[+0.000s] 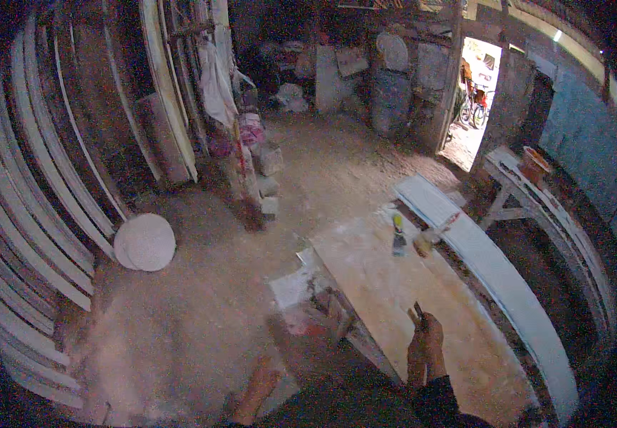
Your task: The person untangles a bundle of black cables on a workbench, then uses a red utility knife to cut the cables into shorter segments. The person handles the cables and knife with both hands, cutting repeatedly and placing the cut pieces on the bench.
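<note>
My right hand (430, 342) is closed over the pale wooden board (365, 260), with a small dark, narrow object (417, 312) sticking up from its fingers; its kind is not clear. Low in the view, my left hand (260, 381) hangs over the floor, left of the board. It is blurred, and its fingers cannot be made out. Farther up the board lies a flat tool with a yellow-green handle (398, 232), which looks like a scraper or brush. Beside it sits a small yellowish lump (422, 247).
A long whitish panel (487, 250) runs along the board's right side. Beyond it stands a trestle (508, 196). Long pale strips (52, 192) lean at left near round white discs (146, 242). Stacked blocks (269, 178) and a blue drum (390, 103) stand farther back, near a bright doorway (472, 107).
</note>
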A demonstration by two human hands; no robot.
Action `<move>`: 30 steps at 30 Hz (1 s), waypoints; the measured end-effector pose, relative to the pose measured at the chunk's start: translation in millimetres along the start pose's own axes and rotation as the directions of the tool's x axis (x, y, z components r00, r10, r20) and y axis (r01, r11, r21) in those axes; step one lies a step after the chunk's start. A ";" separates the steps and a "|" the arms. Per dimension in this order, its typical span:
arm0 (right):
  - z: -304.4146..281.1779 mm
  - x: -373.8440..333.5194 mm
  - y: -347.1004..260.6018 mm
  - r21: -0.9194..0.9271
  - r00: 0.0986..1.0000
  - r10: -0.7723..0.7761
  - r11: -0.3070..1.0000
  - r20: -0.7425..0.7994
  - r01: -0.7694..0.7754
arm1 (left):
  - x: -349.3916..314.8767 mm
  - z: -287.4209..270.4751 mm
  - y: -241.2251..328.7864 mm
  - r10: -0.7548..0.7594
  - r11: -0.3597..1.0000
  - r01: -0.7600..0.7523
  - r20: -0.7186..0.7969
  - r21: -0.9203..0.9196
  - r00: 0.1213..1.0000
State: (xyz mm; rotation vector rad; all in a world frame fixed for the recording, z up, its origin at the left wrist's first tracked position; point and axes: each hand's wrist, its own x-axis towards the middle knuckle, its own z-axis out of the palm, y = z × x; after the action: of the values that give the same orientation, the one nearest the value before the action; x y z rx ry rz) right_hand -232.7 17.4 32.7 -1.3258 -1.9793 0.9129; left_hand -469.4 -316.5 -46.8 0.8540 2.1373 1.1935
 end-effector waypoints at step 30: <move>480.2 326.2 -203.7 0.042 0.281 -0.323 0.720 0.904 0.693 | 444.1 -229.0 15.7 -0.093 0.941 0.077 -0.033 -0.329 0.995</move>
State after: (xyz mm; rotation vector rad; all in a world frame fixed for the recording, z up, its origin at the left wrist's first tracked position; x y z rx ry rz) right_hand -823.0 162.8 -61.4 -0.0912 -3.2502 0.9778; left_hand -917.6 -101.7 6.2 0.5848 1.9138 1.4828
